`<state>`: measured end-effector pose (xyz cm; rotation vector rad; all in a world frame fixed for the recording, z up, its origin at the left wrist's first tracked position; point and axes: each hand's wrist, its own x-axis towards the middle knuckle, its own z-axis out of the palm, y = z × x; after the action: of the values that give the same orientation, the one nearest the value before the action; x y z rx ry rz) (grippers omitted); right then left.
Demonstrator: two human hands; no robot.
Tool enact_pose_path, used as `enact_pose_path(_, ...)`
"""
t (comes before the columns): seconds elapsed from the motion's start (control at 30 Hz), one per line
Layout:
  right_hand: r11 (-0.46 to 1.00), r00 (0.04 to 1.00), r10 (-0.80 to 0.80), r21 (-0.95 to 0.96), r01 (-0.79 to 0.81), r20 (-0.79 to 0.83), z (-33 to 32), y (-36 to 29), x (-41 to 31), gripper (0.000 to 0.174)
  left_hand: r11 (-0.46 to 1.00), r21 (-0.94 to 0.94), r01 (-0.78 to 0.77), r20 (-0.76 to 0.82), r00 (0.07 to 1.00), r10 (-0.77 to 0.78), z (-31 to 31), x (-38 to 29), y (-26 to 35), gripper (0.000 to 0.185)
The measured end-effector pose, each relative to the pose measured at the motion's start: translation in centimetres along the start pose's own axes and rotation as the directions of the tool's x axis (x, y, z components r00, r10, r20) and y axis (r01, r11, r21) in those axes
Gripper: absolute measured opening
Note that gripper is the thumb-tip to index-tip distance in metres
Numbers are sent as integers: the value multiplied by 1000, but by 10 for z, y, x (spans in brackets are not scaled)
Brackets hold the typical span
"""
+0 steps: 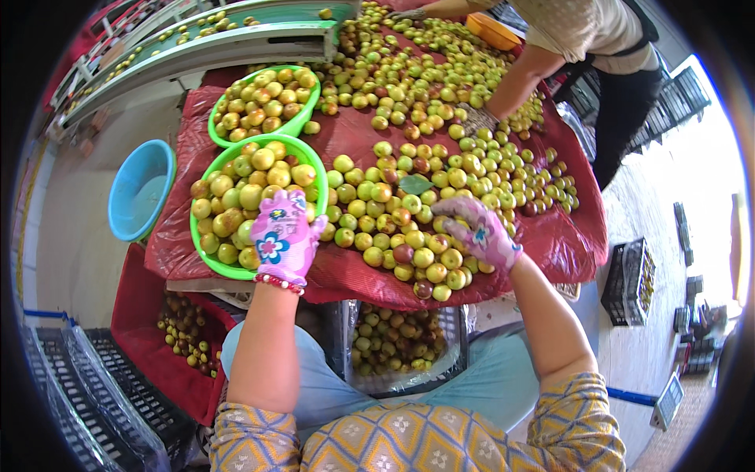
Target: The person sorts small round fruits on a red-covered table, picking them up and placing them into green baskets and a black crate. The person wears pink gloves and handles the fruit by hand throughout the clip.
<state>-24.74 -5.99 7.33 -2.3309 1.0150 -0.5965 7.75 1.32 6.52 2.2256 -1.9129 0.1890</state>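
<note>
My left hand (286, 236), in a pink floral glove with a red bead bracelet at the wrist, rests at the right edge of a green plastic basket (221, 268) full of yellow-green jujubes (250, 196). Whether it grips a fruit is hidden. My right hand (478, 231), in a matching glove, reaches with curved fingers over loose jujubes (423, 257) on the red-covered table; whether it holds one cannot be told. A green leaf (415, 184) lies on the fruit to its left. A second full green basket (263, 106) stands behind the first.
A co-worker's gloved hand (476, 120) is among the fruit across the table. A conveyor (283, 42) stands at upper left, a blue basin (141, 190) at left. Below are a red-lined crate (138, 330) and a plastic-lined crate (407, 383) with fruit. An orange basket (493, 32) stands at the far side.
</note>
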Motion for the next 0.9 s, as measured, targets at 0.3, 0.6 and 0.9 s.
enact_pose_path(0.3, 974, 962, 208, -132, -186, 179, -3, 50, -4, 26, 998, 52, -33, 14, 999, 32, -6, -2, -1, 37)
enact_pose_path(0.6, 775, 964, 264, -586, -238, -42, 5, 85, 67, 39, 999, -31, -33, -257, 966, 24, -14, 5, 7, 29)
enact_pose_path(0.9, 641, 807, 557, -719, -267, 197, 33, 90, 95, 43, 920, -390, -38, -238, 969, -60, -9, 10, 6, 24)
